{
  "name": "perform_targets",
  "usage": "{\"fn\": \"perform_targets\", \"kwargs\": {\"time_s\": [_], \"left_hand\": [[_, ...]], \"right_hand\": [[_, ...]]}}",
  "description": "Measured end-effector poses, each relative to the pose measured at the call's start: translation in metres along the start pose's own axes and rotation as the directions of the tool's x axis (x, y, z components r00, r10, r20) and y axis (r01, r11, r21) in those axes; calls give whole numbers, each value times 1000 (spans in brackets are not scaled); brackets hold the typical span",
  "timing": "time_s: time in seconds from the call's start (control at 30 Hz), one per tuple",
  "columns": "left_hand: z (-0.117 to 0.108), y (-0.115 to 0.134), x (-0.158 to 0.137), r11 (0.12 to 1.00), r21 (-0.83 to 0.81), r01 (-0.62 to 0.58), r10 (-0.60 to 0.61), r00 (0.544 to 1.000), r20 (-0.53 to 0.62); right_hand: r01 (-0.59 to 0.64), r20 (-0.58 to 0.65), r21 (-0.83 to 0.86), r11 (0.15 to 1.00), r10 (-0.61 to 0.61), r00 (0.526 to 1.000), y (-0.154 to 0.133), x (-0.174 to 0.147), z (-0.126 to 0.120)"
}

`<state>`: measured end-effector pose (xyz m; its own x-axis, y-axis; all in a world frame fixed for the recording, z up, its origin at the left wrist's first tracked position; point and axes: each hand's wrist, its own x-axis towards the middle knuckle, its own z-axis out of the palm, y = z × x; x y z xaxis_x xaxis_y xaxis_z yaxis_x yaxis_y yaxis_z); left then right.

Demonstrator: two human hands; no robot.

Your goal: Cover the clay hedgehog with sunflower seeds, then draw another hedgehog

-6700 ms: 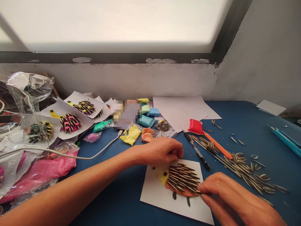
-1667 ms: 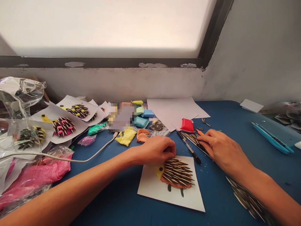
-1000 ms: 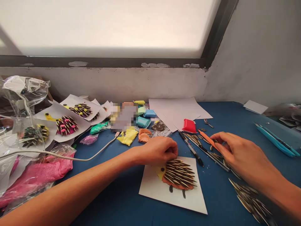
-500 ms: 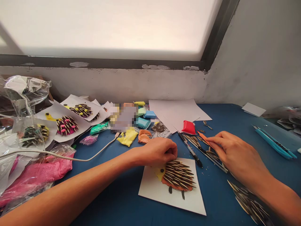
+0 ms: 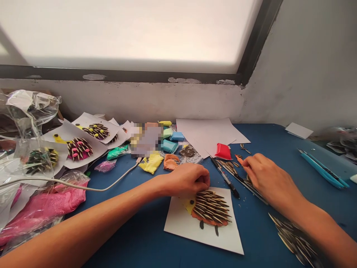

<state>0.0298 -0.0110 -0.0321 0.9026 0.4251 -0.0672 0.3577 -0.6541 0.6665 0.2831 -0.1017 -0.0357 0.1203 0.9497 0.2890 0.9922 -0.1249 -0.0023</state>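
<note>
A white card (image 5: 182,219) lies in front of me, bearing a hedgehog figure with a yellow clay head (image 5: 190,205), an orange clay body and sunflower-seed spines (image 5: 213,206). My left hand (image 5: 192,178) is at the card's upper edge, its fingers curled together. Whatever it may pinch is hidden. To the right, my right hand (image 5: 263,173) is closed, with a small orange piece (image 5: 238,158) poking out at its fingertips. Loose sunflower seeds (image 5: 227,164) and a long metal tool (image 5: 255,193) lie beneath and beside that hand.
A pen (image 5: 223,175) lies beyond the card, near a red clay packet (image 5: 223,151). Several clay packets, including yellow (image 5: 152,162), are behind my left arm. Finished hedgehog cards (image 5: 97,150) and a cable (image 5: 111,185) are left. Seeds (image 5: 295,238) and a blue-handled tool (image 5: 320,169) lie right.
My right hand has shifted slightly left and away from me, and less of the orange piece shows. My left hand and the card have hardly moved.
</note>
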Motion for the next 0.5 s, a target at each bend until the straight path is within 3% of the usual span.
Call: {"fn": "perform_targets", "kwargs": {"time_s": [0.27, 0.37, 0.5], "left_hand": [[-3, 2, -1, 999, 23, 29, -29, 1000, 7], [-3, 2, -1, 1000, 20, 10, -11, 1000, 5], [-3, 1, 0, 1000, 24, 18, -18, 1000, 16]], "right_hand": [[50, 3, 226, 973, -52, 999, -15, -31, -32], [127, -39, 374, 919, -122, 992, -24, -49, -36], [222, -110, 420, 880, -193, 975, -32, -69, -33]]}}
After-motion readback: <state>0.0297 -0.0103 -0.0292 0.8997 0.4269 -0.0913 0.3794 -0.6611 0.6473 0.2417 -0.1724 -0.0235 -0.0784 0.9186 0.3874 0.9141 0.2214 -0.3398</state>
